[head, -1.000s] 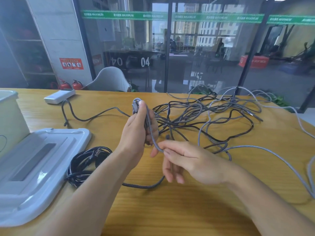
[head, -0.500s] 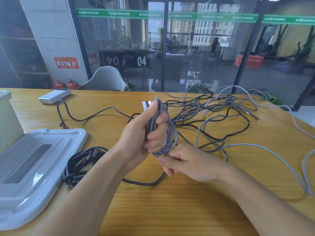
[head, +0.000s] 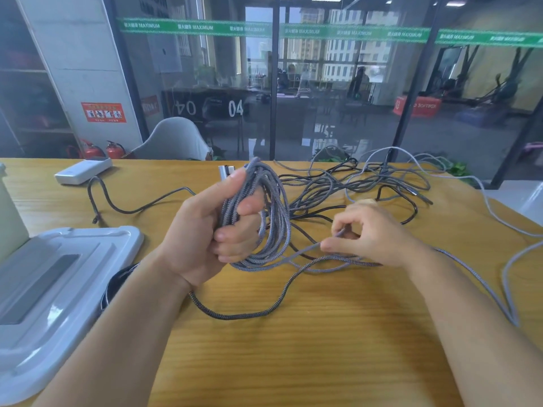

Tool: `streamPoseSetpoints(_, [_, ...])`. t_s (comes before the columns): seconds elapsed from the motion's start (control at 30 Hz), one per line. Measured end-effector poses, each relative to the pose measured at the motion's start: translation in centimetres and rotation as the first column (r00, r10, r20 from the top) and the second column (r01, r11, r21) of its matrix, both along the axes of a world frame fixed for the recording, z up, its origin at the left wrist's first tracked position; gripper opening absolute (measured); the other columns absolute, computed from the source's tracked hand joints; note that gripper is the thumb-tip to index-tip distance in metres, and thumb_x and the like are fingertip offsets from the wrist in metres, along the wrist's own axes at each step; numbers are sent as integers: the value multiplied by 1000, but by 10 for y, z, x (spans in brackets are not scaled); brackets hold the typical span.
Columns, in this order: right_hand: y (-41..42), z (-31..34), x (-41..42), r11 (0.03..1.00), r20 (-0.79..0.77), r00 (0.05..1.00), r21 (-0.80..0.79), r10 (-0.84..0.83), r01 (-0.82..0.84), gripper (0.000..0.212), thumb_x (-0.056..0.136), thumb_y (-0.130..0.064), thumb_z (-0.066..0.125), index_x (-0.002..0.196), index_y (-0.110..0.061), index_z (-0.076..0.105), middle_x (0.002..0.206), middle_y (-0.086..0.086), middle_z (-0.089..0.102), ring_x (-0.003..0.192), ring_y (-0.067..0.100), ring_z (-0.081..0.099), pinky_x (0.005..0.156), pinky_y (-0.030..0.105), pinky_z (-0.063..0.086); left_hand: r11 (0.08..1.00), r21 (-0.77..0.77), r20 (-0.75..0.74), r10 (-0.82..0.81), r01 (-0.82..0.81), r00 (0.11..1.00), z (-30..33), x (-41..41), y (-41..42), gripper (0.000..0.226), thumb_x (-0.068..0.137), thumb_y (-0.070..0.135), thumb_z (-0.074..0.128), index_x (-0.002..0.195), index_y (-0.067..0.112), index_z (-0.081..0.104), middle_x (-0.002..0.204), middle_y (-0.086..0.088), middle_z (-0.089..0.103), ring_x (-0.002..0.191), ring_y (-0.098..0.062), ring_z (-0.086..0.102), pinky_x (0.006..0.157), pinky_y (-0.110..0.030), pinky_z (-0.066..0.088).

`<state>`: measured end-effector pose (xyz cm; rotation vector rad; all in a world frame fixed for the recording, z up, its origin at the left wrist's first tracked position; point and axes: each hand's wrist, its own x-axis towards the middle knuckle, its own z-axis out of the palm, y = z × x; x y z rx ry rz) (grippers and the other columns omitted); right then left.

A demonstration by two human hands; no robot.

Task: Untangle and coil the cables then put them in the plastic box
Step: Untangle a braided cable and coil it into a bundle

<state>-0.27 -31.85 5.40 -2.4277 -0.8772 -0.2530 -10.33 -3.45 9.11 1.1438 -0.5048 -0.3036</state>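
Here, above the tabletop (head: 293,362), the left hand (head: 202,230) grips a coil of grey braided cable (head: 273,212); the right hand (head: 370,230) pinches its loose tail. Likely light and floppy, best held at the bundle.

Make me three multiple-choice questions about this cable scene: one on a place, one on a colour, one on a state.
1. Where is the white box lid?
A. left of the hands
B. far right
C. on the tangle

2. What colour is the coil in the left hand?
A. red
B. grey
C. yellow

3. What is the right hand doing?
A. lying flat
B. pinching the grey cable
C. lifting the lid

Answers:
1 A, it lies at the table's left edge.
2 B, the braided loops are grey.
3 B, fingertips meet on the strand.
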Motion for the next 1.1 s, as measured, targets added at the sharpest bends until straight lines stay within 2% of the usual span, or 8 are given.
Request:
streamPoseSetpoints(0.07, [-18,-4,13,998,42,997,0,-69,69,58,71,-95,56,68,-38,68,73,-13,65,89,8,56,103,39,38,998,-18,17,-62,63,998,3,0,8,41,103,49,46,74,21,51,46,12,32,36,-8,17,36,-24,15])
streamPoseSetpoints(0.17, [-30,-7,24,989,70,987,16,-147,146,61,69,-96,56,66,-36,65,74,-12,64,91,11,56,102,50,41,993,-25,17,-117,118,993,2,-1,16,40,98,52,59,75,20,52,48,10,28,36,-9,18,36,-24,16])
streamPoseSetpoints(0.3, [-14,-5,20,960,188,942,87,-279,266,67,72,-88,64,57,-24,54,55,-8,53,67,16,52,76,38,50,989,73,-23,-128,129,992,-1,0,9,41,97,53,59,75,20,51,47,11,34,36,-5,23,37,-23,17])
streamPoseSetpoints(0.37, [-1,1,12,931,275,894,191,-354,310,67,75,-79,69,54,-18,49,44,-6,46,49,15,44,58,31,43,982,167,-48,-77,84,996,-5,1,2,40,99,51,50,72,21,50,46,9,32,37,-7,21,37,-24,15])
streamPoseSetpoints(0.5, [21,9,-1,878,353,829,373,-433,300,59,83,-65,74,58,-19,47,43,-9,41,42,13,40,53,23,38,932,360,-59,-13,34,998,-10,2,-13,41,99,50,42,70,21,49,48,4,27,39,-11,16,38,-24,15])
streamPoseSetpoints(0.6, [32,8,-10,842,261,884,490,-389,226,51,90,-53,75,63,-17,52,45,-7,49,49,17,49,49,22,36,880,474,-54,9,17,999,-14,2,-19,43,102,51,45,72,20,48,49,2,27,40,-12,17,39,-23,16])
streamPoseSetpoints(0.8, [45,6,-25,795,101,973,596,-209,109,47,102,-39,65,63,-17,50,50,-12,39,49,9,35,52,22,28,753,653,50,68,-84,996,-22,5,-29,44,99,55,46,72,20,46,53,-2,29,46,-18,19,49,-33,12])
streamPoseSetpoints(1.1, [57,7,-46,816,-126,977,574,173,-70,33,111,-27,47,90,-13,68,62,-4,42,58,13,39,55,29,33,757,603,111,230,-249,967,-34,15,-29,44,98,59,46,73,24,48,64,-9,24,61,-28,13,49,-32,13])
